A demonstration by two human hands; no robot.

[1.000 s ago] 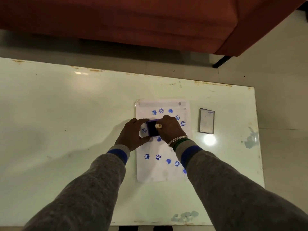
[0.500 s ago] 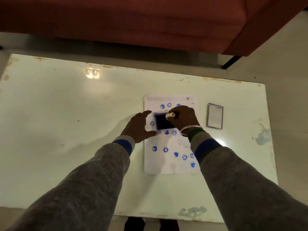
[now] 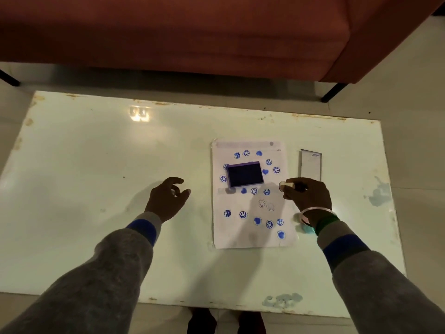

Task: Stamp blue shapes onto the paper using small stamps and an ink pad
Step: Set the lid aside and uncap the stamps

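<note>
A white sheet of paper (image 3: pixel 250 235) lies on the pale table (image 3: pixel 96 165), dotted with several blue smiley, heart and round prints plus two faint ones near its middle. The dark blue ink pad (image 3: pixel 245 174) rests open on the paper's upper half. My right hand (image 3: pixel 307 196) hovers at the paper's right edge, fingers closed around a small pale stamp (image 3: pixel 286 184) that points left. My left hand (image 3: pixel 168 197) is off the paper to the left, fingers loosely curled, apparently holding nothing.
The ink pad's lid (image 3: pixel 311 166) lies right of the paper. A red-brown sofa (image 3: pixel 192 32) stands beyond the table's far edge. The table has chipped patches at the right (image 3: pixel 379 192) and front (image 3: pixel 281 300).
My left hand let go of the ink pad and moved left off the paper. My right hand lifted the stamp off the pad and drew back to the right.
</note>
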